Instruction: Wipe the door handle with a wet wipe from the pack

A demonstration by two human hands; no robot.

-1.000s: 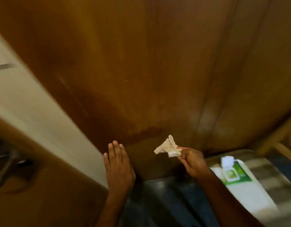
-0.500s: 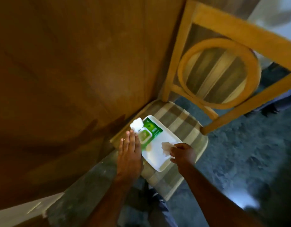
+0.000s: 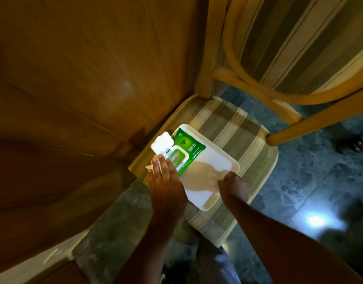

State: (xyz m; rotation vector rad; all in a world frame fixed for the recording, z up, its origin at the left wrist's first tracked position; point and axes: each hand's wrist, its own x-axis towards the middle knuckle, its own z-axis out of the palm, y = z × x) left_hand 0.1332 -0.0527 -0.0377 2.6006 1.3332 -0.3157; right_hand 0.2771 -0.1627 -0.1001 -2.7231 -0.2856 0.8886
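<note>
Since the earlier frame, the crumpled used wipe [image 3: 201, 177] has been laid on the white plastic tray [image 3: 221, 154] at centre frame by the loosely pinching right hand [image 3: 233, 186], while the flat, open left hand [image 3: 166, 181] rests at the green wet-wipe pack [image 3: 184, 150], whose open lid could let wipes dry.

Green wet-wipe pack [image 3: 184, 152] – white flip lid open, flat on white tray [image 3: 221, 160], used wipe [image 3: 201, 178] beside it

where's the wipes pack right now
In the head view, the wipes pack lies, lid open, at the far left end of the white tray on the striped chair seat, under the left hand fingertips.
</note>
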